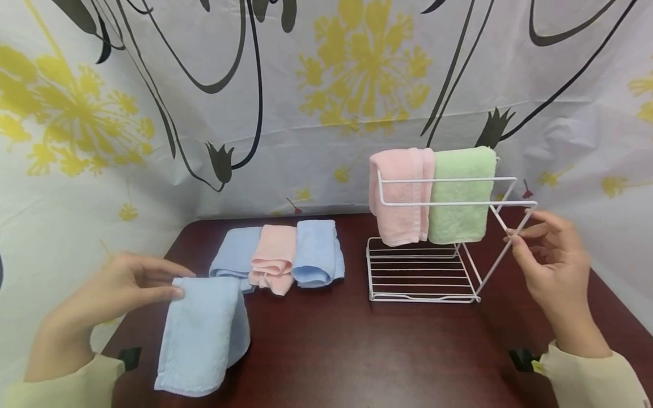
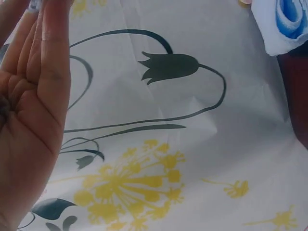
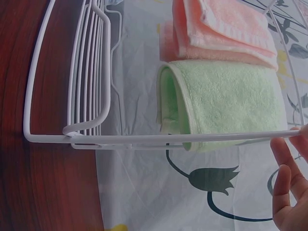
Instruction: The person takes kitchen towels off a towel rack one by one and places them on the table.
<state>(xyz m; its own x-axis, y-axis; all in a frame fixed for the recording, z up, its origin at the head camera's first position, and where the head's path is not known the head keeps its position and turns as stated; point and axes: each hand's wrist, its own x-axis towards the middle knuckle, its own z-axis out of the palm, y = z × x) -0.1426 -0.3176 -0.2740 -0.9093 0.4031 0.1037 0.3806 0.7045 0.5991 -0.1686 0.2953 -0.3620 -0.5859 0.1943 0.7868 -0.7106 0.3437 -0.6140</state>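
My left hand (image 1: 122,289) pinches a light blue towel (image 1: 201,334) by its upper edge, thumb in front, and the folded cloth hangs down at the table's left front. On the right, thumb and fingers of my right hand (image 1: 561,266) pinch the slanted side bar of a white wire rack (image 1: 510,203). Draped side by side over the rack's top are a pink towel (image 1: 403,221) and a green towel (image 1: 459,224). The right wrist view shows the green towel (image 3: 226,96) folded over, close to that bar. In the left wrist view the palm (image 2: 36,106) shows, the held towel mostly out of frame.
Behind the held towel lie a folded blue towel (image 1: 236,246), a folded pink towel (image 1: 274,249) and another folded blue towel (image 1: 316,249) in a row. All stand on a dark red-brown table (image 1: 357,351). A patterned white cloth (image 1: 285,141) hangs behind.
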